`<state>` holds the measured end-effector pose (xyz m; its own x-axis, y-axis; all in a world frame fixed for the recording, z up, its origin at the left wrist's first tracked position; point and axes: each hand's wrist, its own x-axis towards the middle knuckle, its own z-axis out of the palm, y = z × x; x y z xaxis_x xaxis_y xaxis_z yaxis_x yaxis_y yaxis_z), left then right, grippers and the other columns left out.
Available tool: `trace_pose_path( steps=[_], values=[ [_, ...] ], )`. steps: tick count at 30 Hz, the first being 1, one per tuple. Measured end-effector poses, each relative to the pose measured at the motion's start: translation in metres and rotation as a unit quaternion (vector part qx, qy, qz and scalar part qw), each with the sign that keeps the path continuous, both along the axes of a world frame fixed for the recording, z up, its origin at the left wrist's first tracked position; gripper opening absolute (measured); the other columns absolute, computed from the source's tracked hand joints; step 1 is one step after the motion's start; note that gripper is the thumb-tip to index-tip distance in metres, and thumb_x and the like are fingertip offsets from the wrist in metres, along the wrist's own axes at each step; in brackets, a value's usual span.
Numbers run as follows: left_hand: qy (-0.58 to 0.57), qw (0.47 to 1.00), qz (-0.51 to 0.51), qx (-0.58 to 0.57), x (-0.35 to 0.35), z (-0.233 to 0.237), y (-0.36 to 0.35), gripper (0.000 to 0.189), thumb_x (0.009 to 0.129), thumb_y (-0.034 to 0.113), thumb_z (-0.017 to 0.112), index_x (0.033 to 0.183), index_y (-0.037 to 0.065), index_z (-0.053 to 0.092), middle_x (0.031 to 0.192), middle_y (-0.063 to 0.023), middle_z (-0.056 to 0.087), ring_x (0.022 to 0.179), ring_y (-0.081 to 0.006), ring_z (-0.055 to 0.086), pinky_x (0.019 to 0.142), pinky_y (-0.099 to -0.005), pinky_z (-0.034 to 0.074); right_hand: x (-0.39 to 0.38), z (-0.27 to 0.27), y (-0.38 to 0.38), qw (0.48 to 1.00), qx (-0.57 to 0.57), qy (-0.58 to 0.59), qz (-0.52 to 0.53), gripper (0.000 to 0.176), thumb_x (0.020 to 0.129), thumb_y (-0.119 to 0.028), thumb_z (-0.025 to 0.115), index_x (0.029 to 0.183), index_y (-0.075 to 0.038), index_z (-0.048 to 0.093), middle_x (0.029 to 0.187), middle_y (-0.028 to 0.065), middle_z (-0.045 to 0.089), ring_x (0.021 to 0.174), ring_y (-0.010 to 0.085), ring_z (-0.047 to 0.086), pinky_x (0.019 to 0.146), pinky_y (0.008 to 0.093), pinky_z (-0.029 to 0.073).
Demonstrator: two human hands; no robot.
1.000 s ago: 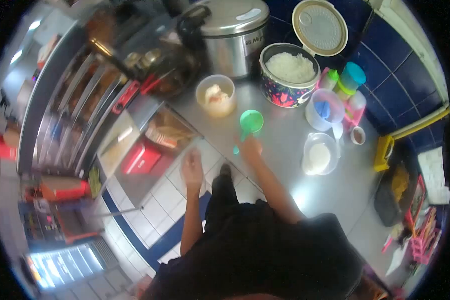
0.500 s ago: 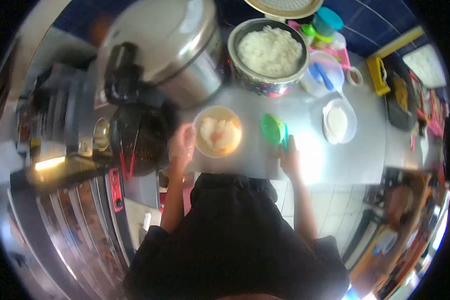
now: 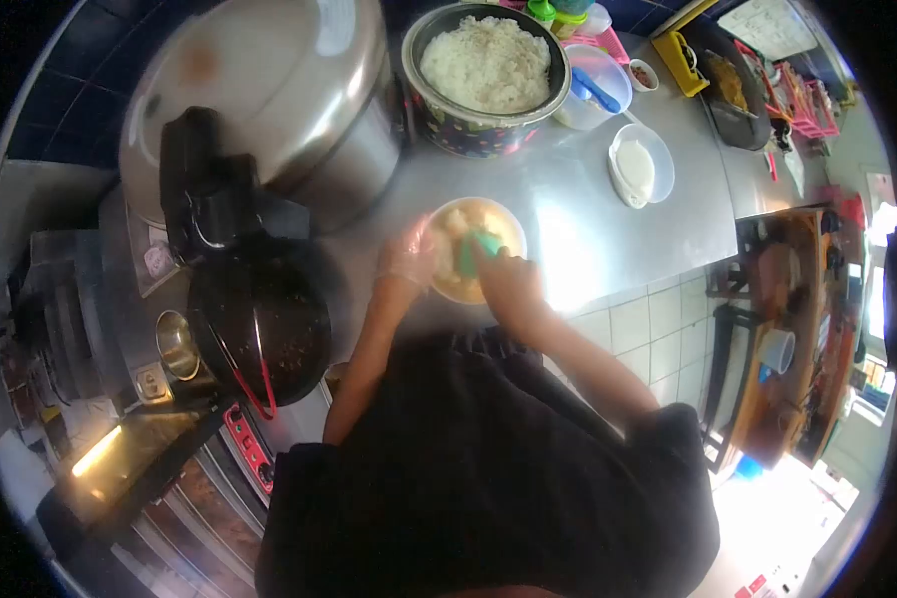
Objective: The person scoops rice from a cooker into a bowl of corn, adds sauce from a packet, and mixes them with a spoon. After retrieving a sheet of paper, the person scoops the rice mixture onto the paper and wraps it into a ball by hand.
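Note:
A round, pale-rimmed bowl [image 3: 451, 218] with whitish and yellow-brown food sits on the steel counter, close to my body. My left hand [image 3: 410, 258], in a clear plastic glove, lies against the bowl's left side; its fingers are blurred. From the right, my right hand [image 3: 514, 287] reaches over the rim with its fingers wrapped round the handle of a green scoop [image 3: 479, 253]. The scoop's head is down in the bowl, over the food. Beyond the bowl stands a dark patterned pot [image 3: 476, 142] full of white rice [image 3: 487, 66].
A large steel cooker [image 3: 344, 149] stands at the back left. Red-handled tongs [image 3: 256, 389] lie in a black pan [image 3: 294, 299] on the left. On the right are a clear container with white contents [image 3: 635, 171], a tub with a blue utensil [image 3: 596, 90] and a yellow holder [image 3: 680, 64].
My right hand has brought the green scoop left from beside the bowl into it. My left hand stays at the bowl's left side. The camera's view has shifted and turned.

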<state>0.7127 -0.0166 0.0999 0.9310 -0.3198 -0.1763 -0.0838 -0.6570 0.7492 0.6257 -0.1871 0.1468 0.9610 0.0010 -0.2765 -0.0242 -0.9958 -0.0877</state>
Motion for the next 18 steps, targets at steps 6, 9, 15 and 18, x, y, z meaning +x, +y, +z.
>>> trace_pose_path(
  steps=[6,9,15,18],
  values=[
    [0.043,0.999,0.022,0.003,0.001,0.034,0.009,0.038,0.101,0.027,0.051,0.130,0.006,0.062,0.102,-0.0252,0.071,0.098,-0.0447,0.068,0.086,-0.0494,0.053,0.007,0.021,-0.008,0.992,0.090,-0.036,-0.083,0.046,0.100,-0.020,0.055,0.146,-0.020,0.048,0.086,0.0170,0.069,0.072,0.0367,0.071,0.062,0.0481,0.057],
    [-0.008,1.000,-0.004,0.003,0.000,0.015,0.010,0.038,0.101,0.027,0.051,0.129,0.003,0.062,0.099,-0.0261,0.071,0.096,-0.0447,0.068,0.085,-0.0507,0.053,0.018,0.025,0.003,0.986,0.082,-0.017,-0.142,0.044,0.101,-0.022,0.055,0.145,-0.020,0.049,0.085,0.0175,0.069,0.072,0.0368,0.071,0.063,0.0495,0.057],
    [-0.054,0.998,0.026,-0.021,-0.001,0.000,0.009,0.035,0.101,0.021,0.050,0.125,-0.001,0.064,0.100,-0.0277,0.070,0.094,-0.0443,0.069,0.082,-0.0515,0.053,0.026,-0.013,-0.001,0.972,0.215,-0.032,-0.084,0.039,0.100,-0.025,0.056,0.138,-0.018,0.057,0.085,0.0191,0.072,0.079,0.0404,0.071,0.070,0.0509,0.057],
    [-0.042,0.999,0.021,-0.016,0.002,0.016,0.006,0.036,0.102,0.022,0.048,0.126,0.000,0.064,0.102,-0.0280,0.070,0.095,-0.0442,0.069,0.084,-0.0509,0.054,0.018,0.043,-0.015,0.976,0.191,-0.014,-0.103,0.036,0.100,-0.026,0.057,0.135,-0.018,0.061,0.085,0.0188,0.072,0.080,0.0399,0.070,0.070,0.0515,0.056]
  ],
)
